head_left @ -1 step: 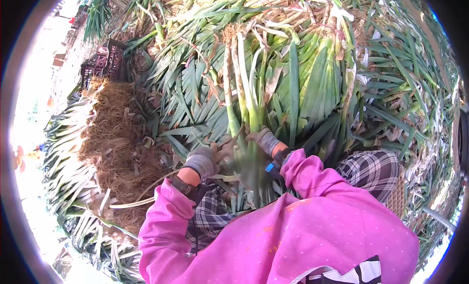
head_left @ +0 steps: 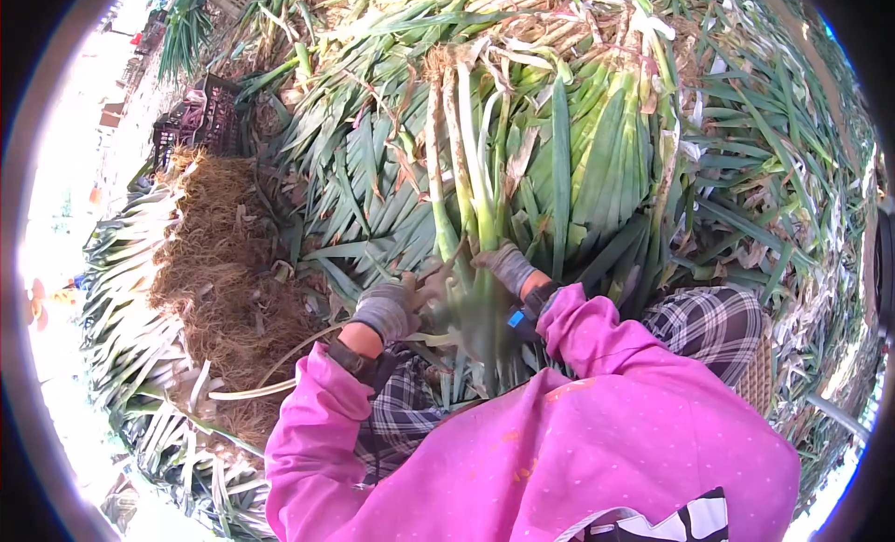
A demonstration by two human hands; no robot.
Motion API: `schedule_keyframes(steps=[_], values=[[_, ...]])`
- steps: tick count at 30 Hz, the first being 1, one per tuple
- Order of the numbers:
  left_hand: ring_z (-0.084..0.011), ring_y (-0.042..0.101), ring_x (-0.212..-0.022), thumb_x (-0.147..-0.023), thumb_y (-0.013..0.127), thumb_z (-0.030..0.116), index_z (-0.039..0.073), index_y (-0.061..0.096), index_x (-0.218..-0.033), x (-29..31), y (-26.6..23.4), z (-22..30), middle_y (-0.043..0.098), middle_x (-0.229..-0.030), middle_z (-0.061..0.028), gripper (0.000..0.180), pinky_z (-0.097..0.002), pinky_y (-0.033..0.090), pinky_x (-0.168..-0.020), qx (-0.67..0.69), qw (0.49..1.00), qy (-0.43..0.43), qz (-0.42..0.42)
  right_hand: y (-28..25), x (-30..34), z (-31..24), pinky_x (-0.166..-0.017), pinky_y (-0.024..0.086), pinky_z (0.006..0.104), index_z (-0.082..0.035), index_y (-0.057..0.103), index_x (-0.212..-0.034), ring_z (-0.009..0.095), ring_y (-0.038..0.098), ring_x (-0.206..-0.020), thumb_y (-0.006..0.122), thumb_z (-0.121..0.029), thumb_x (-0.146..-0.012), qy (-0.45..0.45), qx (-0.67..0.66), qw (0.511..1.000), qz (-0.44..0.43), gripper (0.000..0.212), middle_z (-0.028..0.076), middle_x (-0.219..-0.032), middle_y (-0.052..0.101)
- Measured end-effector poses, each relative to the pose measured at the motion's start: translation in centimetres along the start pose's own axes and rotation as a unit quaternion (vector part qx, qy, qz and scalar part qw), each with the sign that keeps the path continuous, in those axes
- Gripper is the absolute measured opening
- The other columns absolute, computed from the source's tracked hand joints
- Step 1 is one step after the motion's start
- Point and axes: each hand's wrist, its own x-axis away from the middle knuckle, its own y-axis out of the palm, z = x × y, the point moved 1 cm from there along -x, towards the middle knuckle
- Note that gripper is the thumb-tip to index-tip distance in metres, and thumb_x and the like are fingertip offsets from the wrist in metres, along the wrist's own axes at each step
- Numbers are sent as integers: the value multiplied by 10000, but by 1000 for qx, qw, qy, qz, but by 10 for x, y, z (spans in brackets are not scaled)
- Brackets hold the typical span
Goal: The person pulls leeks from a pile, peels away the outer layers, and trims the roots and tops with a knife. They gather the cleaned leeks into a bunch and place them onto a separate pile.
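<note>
Several leeks [head_left: 480,192] stand upright in the picture in front of me, with roots at the far end and green leaves running toward my lap. My right hand [head_left: 506,265], in a grey glove, closes round the stalks where white turns to green. Left of them is my left hand [head_left: 387,309], gloved too, its fingers reaching toward the leaves. Those fingertips are smeared and blend with the foliage, so their grip cannot be made out. A pale leaf strip [head_left: 436,339] lies just below that hand.
A long row of leeks with matted brown roots [head_left: 219,262] lies at my left. Beyond it stands a dark plastic crate [head_left: 210,118]. Leek leaves [head_left: 354,174] cover the ground ahead, with more loose leaves [head_left: 764,160] on the right. A woven seat edge [head_left: 755,374] shows beside my knee.
</note>
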Motion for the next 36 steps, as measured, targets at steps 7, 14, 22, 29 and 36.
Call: schedule_keyframes(steps=[7, 14, 22, 29, 36], values=[[-297, 533, -990, -754, 551, 273, 268, 529, -1106, 1, -21, 9, 459, -1106, -125, 353, -408, 466, -797, 1, 998, -23, 52, -2, -20, 33, -591, 442, 298, -43, 610, -867, 140, 518, -634, 649, -148, -660, -45, 101, 984, 137, 235, 36, -723, 577], [-313, 532, -978, -732, 534, 185, 269, 457, -1131, -47, -42, -18, 463, -1076, -120, 415, -437, 462, -770, 15, 984, -71, 162, 12, -42, 23, -750, 486, 393, -24, 586, -954, 364, 591, -843, 607, -275, -664, -4, 353, 916, 188, 385, 214, -899, 605], [-336, 566, -913, -728, 553, 184, 262, 473, -1100, -110, -131, -29, 526, -1016, -158, 388, -436, 467, -750, 18, 971, -62, 231, 8, -29, -16, -840, 454, 359, -35, 605, -991, 342, 577, -955, 616, -351, -642, 168, 404, 881, 180, 471, 210, -1024, 587], [-352, 573, -933, -819, 464, 363, 241, 472, -1178, -169, -167, -81, 590, -1022, -176, 379, -395, 458, -815, 54, 965, -94, 240, 28, -27, -21, -818, 463, 377, -48, 621, -953, 338, 576, -953, 624, -287, -629, 161, 392, 893, 153, 403, 201, -1020, 592], [-324, 566, -976, -792, 540, 173, 188, 424, -1215, -114, -159, -12, 569, -1066, -171, 439, -373, 473, -815, 21, 979, -54, 194, -46, -63, 49, -690, 490, 322, 44, 633, -851, 248, 620, -724, 661, -369, -683, 10, 312, 940, 134, 447, 204, -820, 630]])
